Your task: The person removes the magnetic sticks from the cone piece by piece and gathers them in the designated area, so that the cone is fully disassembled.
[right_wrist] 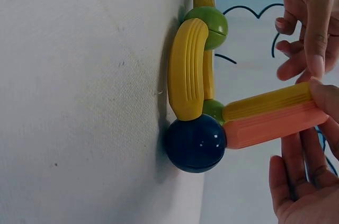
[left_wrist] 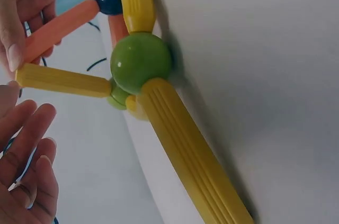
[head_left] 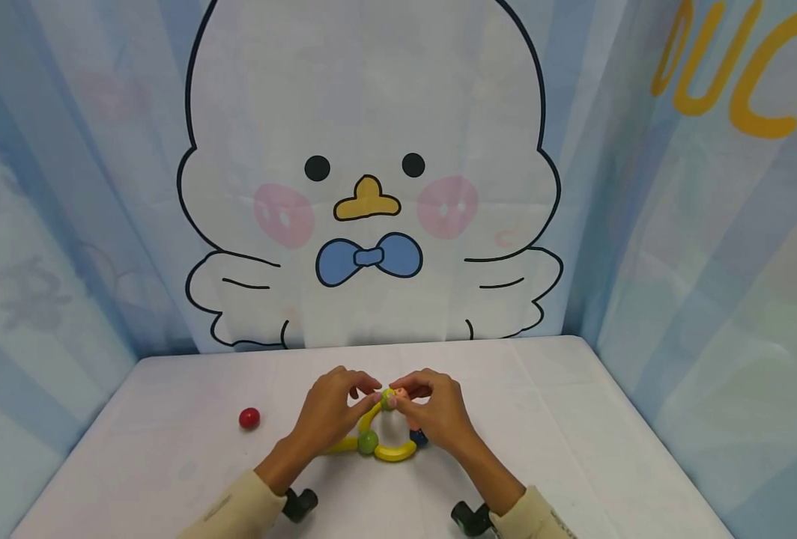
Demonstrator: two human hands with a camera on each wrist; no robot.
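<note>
Yellow and orange rods joined by balls form a ring on the table. An orange rod rises from the navy ball, and a straight yellow rod rises from the far green ball. Their raised ends meet at my right hand, whose thumb and fingers pinch them. Close on the left, my left hand has its thumb at the yellow rod's tip, its fingers loosely spread. A curved yellow bar links the navy ball to the near green ball, from which a long yellow bar extends left.
A red ball lies to the left on the white-covered table. Behind the table hangs a curtain printed with a cartoon bird. Dark wrist mounts sit below both hands.
</note>
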